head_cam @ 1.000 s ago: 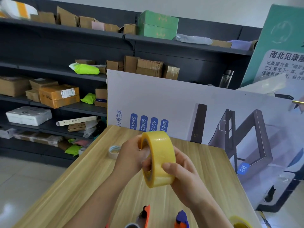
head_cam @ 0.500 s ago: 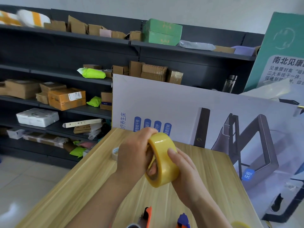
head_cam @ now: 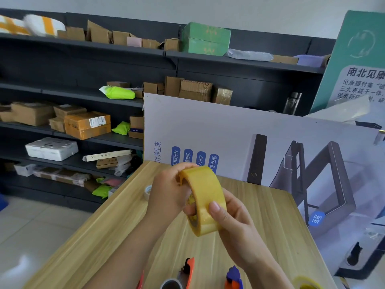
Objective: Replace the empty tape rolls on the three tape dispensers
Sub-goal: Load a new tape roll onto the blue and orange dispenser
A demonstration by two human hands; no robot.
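Note:
I hold a full roll of yellow packing tape (head_cam: 205, 197) in the air above the wooden table (head_cam: 108, 230). My left hand (head_cam: 168, 192) grips its far rim, fingers curled over the top edge. My right hand (head_cam: 231, 224) holds the near side, thumb pressed on the outer face. At the bottom edge lies an orange tape dispenser (head_cam: 187, 272) with a grey core, and beside it a blue and orange dispenser (head_cam: 234, 277). Another yellow roll (head_cam: 306, 283) peeks in at the bottom right. A nearly empty small roll (head_cam: 148, 191) lies on the table behind my left hand.
A large printed board (head_cam: 260, 142) leans at the table's far edge, and a green sign (head_cam: 358, 59) stands at the right. Dark shelves (head_cam: 83, 76) full of cardboard boxes and parcels run along the back wall. Tiled floor lies to the left.
The roll has tilted, its top leaning away to the left. My left hand's fingers moved up over the top edge. My right hand's thumb shifted along the outer face.

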